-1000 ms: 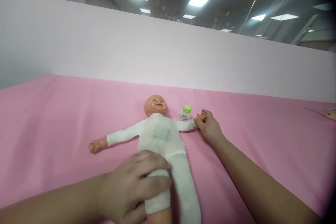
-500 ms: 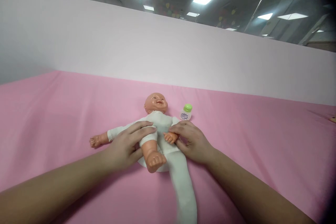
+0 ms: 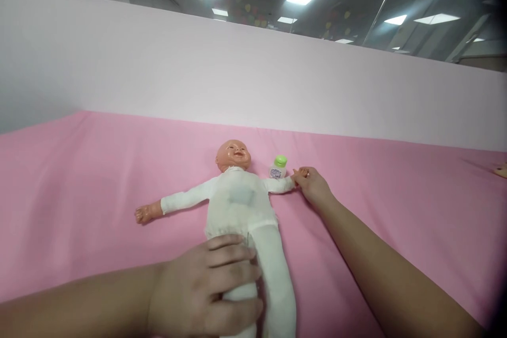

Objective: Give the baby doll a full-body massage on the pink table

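A baby doll [image 3: 242, 206] with a white cloth body lies face up, its head toward the back wall. My left hand [image 3: 214, 285] is wrapped over the doll's leg on the left side of the view; the foot of that leg is out of sight. Out to the right, my right hand [image 3: 315, 187] pinches the doll's hand at the end of its stretched-out arm. The doll's other arm lies spread to the left, untouched. Just behind the held arm stands a small clear bottle [image 3: 278, 168] with a green cap.
Pink cloth [image 3: 99, 169] covers the surface under the doll. A pale low wall [image 3: 237, 79] runs along the back, with glass above it reflecting ceiling lights. A small tan object [image 3: 501, 170] shows at the far right edge.
Half a second ago the doll's leg and arm were folded onto its body. Now the leg is drawn down straight and the arm is out to the right, much like one second ago.
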### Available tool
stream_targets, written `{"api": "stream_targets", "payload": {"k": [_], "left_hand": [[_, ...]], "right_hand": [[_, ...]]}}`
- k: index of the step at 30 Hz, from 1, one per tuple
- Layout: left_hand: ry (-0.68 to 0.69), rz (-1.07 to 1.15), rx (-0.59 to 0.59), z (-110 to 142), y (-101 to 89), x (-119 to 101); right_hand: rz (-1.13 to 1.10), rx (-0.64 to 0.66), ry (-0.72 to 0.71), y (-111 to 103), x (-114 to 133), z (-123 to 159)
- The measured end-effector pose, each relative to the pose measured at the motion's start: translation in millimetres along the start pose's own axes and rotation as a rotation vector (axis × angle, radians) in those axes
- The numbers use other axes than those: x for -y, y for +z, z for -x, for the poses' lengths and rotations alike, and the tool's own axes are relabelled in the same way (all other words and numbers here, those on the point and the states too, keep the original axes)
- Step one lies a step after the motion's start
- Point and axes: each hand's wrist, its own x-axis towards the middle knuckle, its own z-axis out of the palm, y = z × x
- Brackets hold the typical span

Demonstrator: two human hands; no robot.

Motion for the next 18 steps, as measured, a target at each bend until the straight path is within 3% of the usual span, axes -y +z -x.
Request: {"api": "stream_targets", "payload": {"k": [3,7,11,15,18], "left_hand": [[-0.053,0.003,-0.014,4,2.3,3],[-0.227,-0.006,-0.127,18,4.2,16],[-0.441,-0.027,-0.216,29,3.2,38],[-0.692,0.064,-0.187,32,1.8,58],[-0.733,0.112,-0.185,33,2.0,66]], "right_hand": [[0.078,0.012,-0.024,-1,0,-1],[0.124,-0.045,-0.085,-2,13,10],[-0.029,-0.123,-0.284,0,34,35],[-0.093,0.061,-0.571,10,56,70],[0.016,0.238,-0.817,19,65,87]]}}
